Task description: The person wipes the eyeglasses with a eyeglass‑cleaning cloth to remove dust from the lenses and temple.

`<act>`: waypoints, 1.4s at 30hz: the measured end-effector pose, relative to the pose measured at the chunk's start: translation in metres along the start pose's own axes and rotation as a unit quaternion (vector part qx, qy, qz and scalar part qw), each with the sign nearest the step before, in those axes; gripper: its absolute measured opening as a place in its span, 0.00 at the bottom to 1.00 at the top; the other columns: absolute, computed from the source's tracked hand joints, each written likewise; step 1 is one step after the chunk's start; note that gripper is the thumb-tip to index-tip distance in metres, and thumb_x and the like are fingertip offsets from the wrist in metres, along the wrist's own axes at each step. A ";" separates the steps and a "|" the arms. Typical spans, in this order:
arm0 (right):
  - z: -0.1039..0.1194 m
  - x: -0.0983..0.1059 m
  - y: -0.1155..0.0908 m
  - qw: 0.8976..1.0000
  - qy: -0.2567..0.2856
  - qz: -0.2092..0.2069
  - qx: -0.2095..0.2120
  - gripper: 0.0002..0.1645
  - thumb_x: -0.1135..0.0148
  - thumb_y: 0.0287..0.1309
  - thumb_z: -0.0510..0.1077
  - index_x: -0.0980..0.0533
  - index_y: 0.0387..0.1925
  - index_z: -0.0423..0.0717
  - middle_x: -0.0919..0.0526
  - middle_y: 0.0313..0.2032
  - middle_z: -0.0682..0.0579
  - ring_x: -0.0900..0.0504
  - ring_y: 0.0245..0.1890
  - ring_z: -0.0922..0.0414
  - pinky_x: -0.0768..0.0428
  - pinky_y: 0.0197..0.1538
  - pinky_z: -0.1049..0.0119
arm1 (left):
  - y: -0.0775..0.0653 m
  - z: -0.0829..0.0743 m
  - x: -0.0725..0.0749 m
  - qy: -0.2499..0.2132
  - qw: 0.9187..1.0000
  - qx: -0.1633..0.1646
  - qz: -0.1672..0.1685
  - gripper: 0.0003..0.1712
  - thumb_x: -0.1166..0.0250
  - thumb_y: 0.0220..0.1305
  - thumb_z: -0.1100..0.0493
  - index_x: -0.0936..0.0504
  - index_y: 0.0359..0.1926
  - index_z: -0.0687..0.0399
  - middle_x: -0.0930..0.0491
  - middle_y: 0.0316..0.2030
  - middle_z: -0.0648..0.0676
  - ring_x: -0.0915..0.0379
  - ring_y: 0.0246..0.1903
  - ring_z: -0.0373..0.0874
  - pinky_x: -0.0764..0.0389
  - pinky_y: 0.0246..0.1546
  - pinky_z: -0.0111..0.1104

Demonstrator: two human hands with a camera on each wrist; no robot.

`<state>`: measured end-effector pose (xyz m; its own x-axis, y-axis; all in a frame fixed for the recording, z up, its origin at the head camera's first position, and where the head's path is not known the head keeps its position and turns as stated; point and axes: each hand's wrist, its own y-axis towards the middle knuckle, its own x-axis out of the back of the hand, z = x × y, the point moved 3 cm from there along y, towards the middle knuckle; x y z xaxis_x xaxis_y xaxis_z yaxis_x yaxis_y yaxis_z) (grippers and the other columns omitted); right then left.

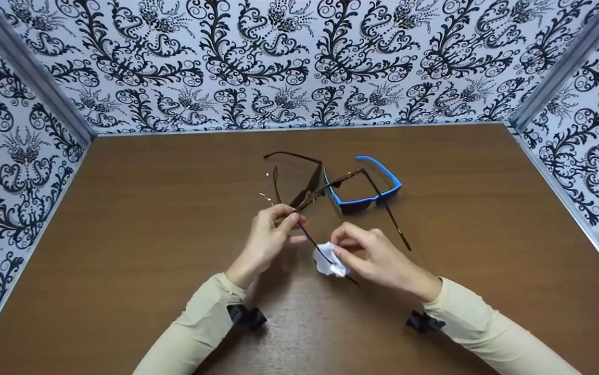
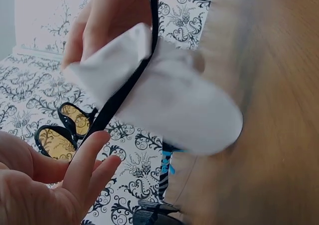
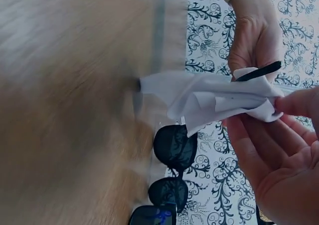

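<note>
My left hand pinches a pair of dark-framed glasses near one hinge, holding them above the table. Their yellow lenses show in the left wrist view. One temple slants toward me and passes through a white cloth, its dark tip sticking out beyond. The other temple extends freely to the right. My right hand pinches the cloth between thumb and fingers, folded against the temple. In the right wrist view the cloth hides most of that temple.
Behind the hands, black sunglasses lie on the brown table with arms unfolded. Blue-framed sunglasses rest beside them on the right. Patterned panels enclose the table's back and sides.
</note>
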<state>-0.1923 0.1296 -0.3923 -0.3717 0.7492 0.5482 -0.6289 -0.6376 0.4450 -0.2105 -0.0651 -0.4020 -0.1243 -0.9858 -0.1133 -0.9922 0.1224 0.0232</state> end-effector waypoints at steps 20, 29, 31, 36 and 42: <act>0.011 0.018 -0.022 0.995 -0.029 0.017 0.093 0.10 0.38 0.53 0.27 0.26 0.36 0.39 0.19 0.30 0.51 0.18 0.30 0.59 0.19 0.35 0.71 | 0.006 -0.009 0.023 -0.003 0.998 -0.010 -0.059 0.05 0.49 0.68 0.75 0.27 0.38 0.75 0.21 0.35 0.68 0.18 0.37 0.60 0.17 0.37 0.40; 0.022 0.017 -0.015 0.995 -0.011 0.023 0.093 0.05 0.40 0.57 0.31 0.26 0.35 0.39 0.20 0.29 0.51 0.18 0.29 0.59 0.19 0.35 0.70 | 0.007 -0.009 0.022 -0.011 0.998 0.003 -0.069 0.05 0.50 0.68 0.75 0.27 0.38 0.75 0.21 0.34 0.66 0.19 0.38 0.61 0.17 0.36 0.36; 0.022 0.016 -0.013 0.994 -0.017 0.014 0.107 0.10 0.38 0.52 0.27 0.26 0.35 0.39 0.20 0.29 0.50 0.18 0.29 0.58 0.19 0.35 0.70 | 0.007 -0.009 0.021 -0.015 0.997 0.004 -0.069 0.05 0.50 0.68 0.75 0.27 0.38 0.74 0.21 0.33 0.66 0.18 0.36 0.58 0.17 0.36 0.35; 0.020 0.011 -0.009 0.984 -0.100 0.003 0.144 0.13 0.36 0.49 0.27 0.24 0.39 0.39 0.18 0.34 0.51 0.17 0.33 0.59 0.19 0.36 0.69 | 0.006 -0.007 0.018 -0.026 0.997 0.009 -0.066 0.04 0.50 0.68 0.75 0.28 0.38 0.75 0.22 0.35 0.68 0.17 0.34 0.54 0.18 0.38 0.39; 0.018 0.002 -0.007 0.944 -0.276 -0.004 0.179 0.08 0.37 0.54 0.35 0.22 0.37 0.42 0.19 0.42 0.50 0.18 0.39 0.56 0.19 0.38 0.61 | 0.005 -0.008 0.014 -0.029 0.998 0.008 -0.061 0.05 0.49 0.68 0.74 0.27 0.37 0.75 0.22 0.34 0.67 0.18 0.32 0.49 0.18 0.38 0.40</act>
<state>-0.1765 0.1326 -0.3815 0.1080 0.6098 0.7851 -0.3214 -0.7259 0.6080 -0.2174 -0.0795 -0.3960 -0.0028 -0.9852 -0.1712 -0.9999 0.0046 -0.0099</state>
